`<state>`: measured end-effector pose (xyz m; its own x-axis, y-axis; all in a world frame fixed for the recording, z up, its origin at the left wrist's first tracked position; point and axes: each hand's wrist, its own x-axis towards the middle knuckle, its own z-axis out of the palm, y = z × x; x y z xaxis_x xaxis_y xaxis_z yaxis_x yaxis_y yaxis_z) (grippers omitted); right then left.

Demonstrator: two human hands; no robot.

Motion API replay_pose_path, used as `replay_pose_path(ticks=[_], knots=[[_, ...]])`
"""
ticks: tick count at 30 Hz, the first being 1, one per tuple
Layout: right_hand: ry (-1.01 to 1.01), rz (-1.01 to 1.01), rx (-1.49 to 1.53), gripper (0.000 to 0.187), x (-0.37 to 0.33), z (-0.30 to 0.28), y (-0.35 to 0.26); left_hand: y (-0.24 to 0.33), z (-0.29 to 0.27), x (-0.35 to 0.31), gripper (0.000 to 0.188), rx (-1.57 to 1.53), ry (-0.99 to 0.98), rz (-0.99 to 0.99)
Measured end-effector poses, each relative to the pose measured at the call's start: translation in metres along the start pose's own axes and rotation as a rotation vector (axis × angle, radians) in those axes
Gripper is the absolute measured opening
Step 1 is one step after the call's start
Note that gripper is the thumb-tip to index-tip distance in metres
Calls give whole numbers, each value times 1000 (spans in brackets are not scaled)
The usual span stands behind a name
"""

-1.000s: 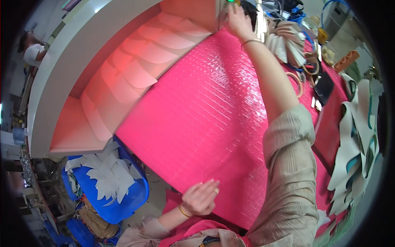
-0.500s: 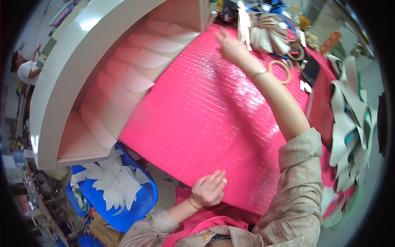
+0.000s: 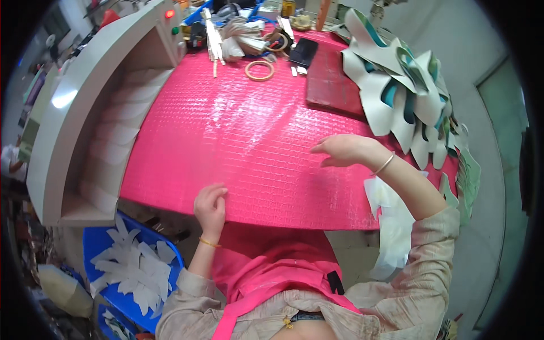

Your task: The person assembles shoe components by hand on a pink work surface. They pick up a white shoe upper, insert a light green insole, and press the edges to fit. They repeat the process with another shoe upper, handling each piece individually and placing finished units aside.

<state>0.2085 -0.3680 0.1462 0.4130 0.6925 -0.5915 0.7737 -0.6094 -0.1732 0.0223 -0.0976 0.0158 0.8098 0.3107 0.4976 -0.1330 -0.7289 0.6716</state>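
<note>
My left hand [image 3: 210,205] is at the near edge of the pink-covered table [image 3: 226,130], its fingers curled in loosely with nothing visible in them. Above the right part of that table hovers my right hand [image 3: 345,151], empty, its fingers stretched out to the left and a little apart. Just beyond it lies a dark red slab [image 3: 334,82]. Closest on its right is a heap of pale curved cut pieces with teal undersides [image 3: 391,85]. A white translucent sheet [image 3: 392,218] hangs over the table's edge below my right wrist.
A grey machine with a long opening [image 3: 56,124] borders the table's left side, pale cut pieces [image 3: 110,139] lying in it. Below stands a blue bin [image 3: 173,271] of white pieces. At the back are a tape roll [image 3: 259,71], a phone [image 3: 304,52] and bundled strips [image 3: 243,38].
My right hand has drawn back from the far side of the table to its right part. The left hand's fingers went from stretched to curled. The whole view has turned.
</note>
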Motion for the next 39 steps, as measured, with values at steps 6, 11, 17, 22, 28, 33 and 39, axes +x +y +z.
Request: replay_pose_path(ticks=[6, 11, 17, 22, 28, 33, 39], knots=[[503, -268, 28, 49, 136, -57, 1, 0, 1, 4, 13, 177, 88, 15], [883, -255, 108, 35, 321, -133, -30, -2, -1, 3, 15, 169, 86, 14], [1058, -37, 172, 34, 440, -204, -37, -5, -4, -3, 17, 145, 11, 0], [1046, -14, 158, 33, 473, -213, -39, -12, -8, -2, 19, 138, -49, 33], [1163, -100, 127, 27, 495, -213, -20, -16, -9, 2, 20, 125, -82, 47], [1147, -113, 112, 26, 498, -219, -22, -17, -11, 3, 20, 139, -77, 62], [1196, -96, 173, 34, 469, -204, -17, -16, -12, 1, 20, 145, -94, 61]])
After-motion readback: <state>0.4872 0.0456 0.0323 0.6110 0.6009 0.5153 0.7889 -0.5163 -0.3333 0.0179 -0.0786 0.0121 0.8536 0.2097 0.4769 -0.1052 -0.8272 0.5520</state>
